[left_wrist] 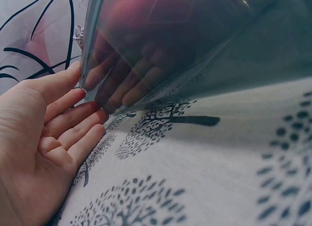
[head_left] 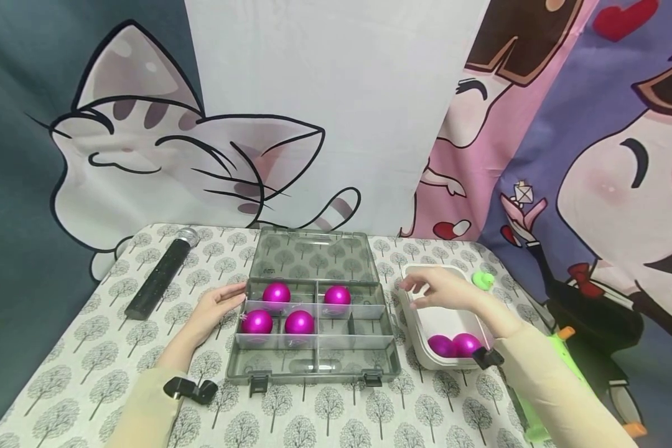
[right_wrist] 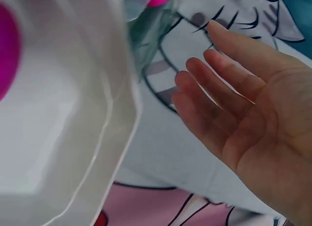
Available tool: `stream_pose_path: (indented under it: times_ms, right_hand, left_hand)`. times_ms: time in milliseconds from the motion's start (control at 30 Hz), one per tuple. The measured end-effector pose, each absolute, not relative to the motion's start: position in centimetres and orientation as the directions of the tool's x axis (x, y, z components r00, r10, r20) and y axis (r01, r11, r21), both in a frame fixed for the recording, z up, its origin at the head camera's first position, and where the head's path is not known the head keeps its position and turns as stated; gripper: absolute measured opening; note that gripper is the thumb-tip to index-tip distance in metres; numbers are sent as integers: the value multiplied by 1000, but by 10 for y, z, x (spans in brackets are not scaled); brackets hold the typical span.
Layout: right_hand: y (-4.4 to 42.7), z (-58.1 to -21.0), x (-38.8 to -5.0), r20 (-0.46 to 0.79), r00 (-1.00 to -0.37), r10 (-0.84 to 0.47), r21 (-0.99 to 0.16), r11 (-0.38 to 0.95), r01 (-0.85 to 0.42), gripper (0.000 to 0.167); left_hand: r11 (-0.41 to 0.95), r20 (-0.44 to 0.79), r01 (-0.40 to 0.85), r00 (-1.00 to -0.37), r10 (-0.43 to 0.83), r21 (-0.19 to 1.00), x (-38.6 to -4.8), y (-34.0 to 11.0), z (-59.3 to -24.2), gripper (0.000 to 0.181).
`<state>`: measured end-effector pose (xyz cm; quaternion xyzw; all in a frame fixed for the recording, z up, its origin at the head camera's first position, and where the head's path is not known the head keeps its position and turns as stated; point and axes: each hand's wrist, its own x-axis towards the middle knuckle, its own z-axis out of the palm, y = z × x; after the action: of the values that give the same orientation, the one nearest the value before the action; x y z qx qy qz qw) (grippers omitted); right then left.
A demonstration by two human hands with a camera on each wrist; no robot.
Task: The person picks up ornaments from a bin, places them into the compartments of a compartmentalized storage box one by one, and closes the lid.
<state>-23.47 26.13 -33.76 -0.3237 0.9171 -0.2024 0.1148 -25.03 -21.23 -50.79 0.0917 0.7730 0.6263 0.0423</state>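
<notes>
A grey see-through compartment box (head_left: 313,376) lies with its lid (head_left: 313,256) folded back. Two magenta balls sit in its back row, one ball (head_left: 277,292) left and one ball (head_left: 337,298) right; two more, a ball (head_left: 257,322) and a ball (head_left: 299,323), are in the middle row's left half. My left hand (head_left: 218,308) touches the box's left side with fingers fairly straight. Above the white tub (head_left: 411,311) hovers my right hand (head_left: 439,287), relaxed and holding nothing. Inside the tub are a ball (head_left: 466,345) and a darker ball (head_left: 441,346).
A black microphone (head_left: 162,274) lies at the table's left. Right of the tub sits a small green duck (head_left: 483,280). A green object with orange ends (head_left: 565,358) is partly hidden behind my right forearm. A printed cloth (head_left: 336,112) hangs behind the table.
</notes>
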Motion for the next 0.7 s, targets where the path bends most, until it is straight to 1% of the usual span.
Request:
stream_pose_path:
  times_ms: [133,433,600,700]
  right_hand:
    - [277,-345,-233,-118,-760,-639,-440,720,-537,33]
    - [294,-357,-227,-210,-721,-660,-502,706,-500,42]
    - [297,-360,-224,-237,-729,-642,-486,728,-484,32]
    - [298,-362,-222,-267,-737,-621,-479,749,-457,31]
  left_hand:
    - [197,48,89,-978,202,976,-251,-213,-508,54]
    - [191,47,86,-978,202,978,-251,-213,-508,54]
    - [187,46,84,-979,199,979,-251,-212,-509,54]
    - [188,46,84,-979,199,979,-251,-212,-509,54]
